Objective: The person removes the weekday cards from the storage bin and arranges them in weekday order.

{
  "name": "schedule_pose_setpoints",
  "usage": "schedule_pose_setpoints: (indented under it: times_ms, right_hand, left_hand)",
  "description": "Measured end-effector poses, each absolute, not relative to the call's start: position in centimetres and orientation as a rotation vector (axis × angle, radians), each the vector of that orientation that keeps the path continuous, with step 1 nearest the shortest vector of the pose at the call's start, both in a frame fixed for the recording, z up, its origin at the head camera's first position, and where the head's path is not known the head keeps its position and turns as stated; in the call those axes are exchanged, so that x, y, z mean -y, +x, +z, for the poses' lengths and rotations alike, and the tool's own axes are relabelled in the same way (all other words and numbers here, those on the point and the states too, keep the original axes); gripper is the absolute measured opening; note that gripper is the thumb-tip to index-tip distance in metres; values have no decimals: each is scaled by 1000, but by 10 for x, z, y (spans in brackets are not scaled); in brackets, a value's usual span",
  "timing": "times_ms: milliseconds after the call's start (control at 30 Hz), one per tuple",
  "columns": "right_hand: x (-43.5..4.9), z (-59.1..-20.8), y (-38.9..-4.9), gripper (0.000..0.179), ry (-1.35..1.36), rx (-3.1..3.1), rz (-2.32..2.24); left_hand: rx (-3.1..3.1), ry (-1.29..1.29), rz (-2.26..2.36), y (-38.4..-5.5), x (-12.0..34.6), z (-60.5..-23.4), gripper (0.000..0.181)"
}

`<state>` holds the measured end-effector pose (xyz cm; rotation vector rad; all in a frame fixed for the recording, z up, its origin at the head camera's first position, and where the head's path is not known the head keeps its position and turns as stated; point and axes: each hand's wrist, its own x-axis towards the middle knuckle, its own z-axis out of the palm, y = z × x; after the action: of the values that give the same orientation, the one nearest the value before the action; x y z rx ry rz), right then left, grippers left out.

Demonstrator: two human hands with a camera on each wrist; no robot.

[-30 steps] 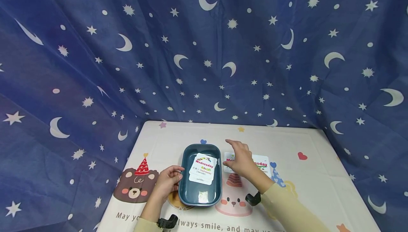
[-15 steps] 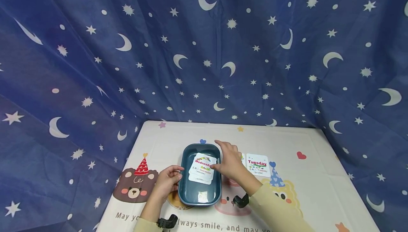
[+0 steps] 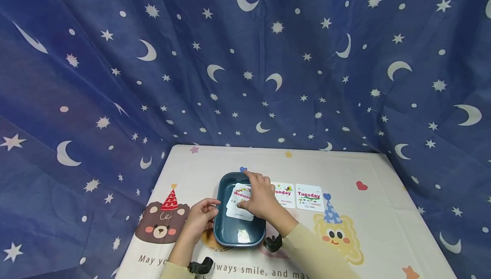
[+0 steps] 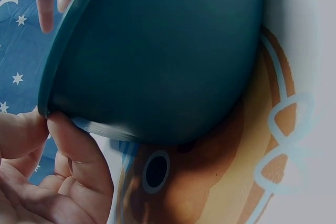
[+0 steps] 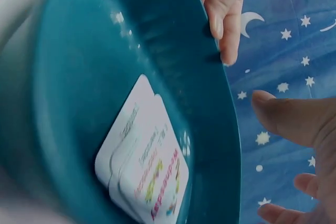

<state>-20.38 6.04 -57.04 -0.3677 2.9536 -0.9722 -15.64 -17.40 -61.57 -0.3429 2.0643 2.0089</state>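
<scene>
A dark blue-green rectangular tray (image 3: 226, 233) stands on the table with a small stack of cards in it. On top lies the Wednesday card (image 5: 152, 177). My left hand (image 3: 202, 218) pinches the tray's left rim between thumb and fingers, plain in the left wrist view (image 4: 73, 166). Over the tray's right side hovers my right hand (image 3: 261, 198), thumb and fingers spread apart, partly covering the Wednesday card in the head view. In the right wrist view, its thumb (image 5: 289, 119) is apart from the cards, with nothing held.
Right of the tray, a Monday card (image 3: 285, 200) and a Tuesday card (image 3: 310, 198) lie side by side on the table. The printed white tablecloth (image 3: 368, 223) covers the table. A blue starry curtain (image 3: 245, 79) hangs behind and at the sides.
My right hand has moved left from above the Monday and Tuesday cards to over the tray, uncovering most of those two cards. My left hand keeps its hold on the rim.
</scene>
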Motion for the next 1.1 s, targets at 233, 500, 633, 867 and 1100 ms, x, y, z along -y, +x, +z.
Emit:
schedule_pose_setpoints:
  times_ms: [233,500,633,867,1100]
  right_hand:
    - [-43,-574,-203,111,-401,-2872,-966]
    - [-32,-581,-209,109,-363,-2858,-879]
    - [-28,-583,-211,111,-341,-2850,-791]
    - [-26,-586,-215,122,-342,-2837,-651]
    - [-25,-590,-220,113,-331,-2831,-552]
  left_hand:
    - [-2049,-338,2011,-156,176,-616,26]
    - [-2032,-340,2021,-157,176,-618,26]
    - [-2039,-340,2017,-157,176,-618,26]
    - [-2061,-334,2013,-157,176,-620,25]
    - [-2036,-344,2016,-158,175,-619,26]
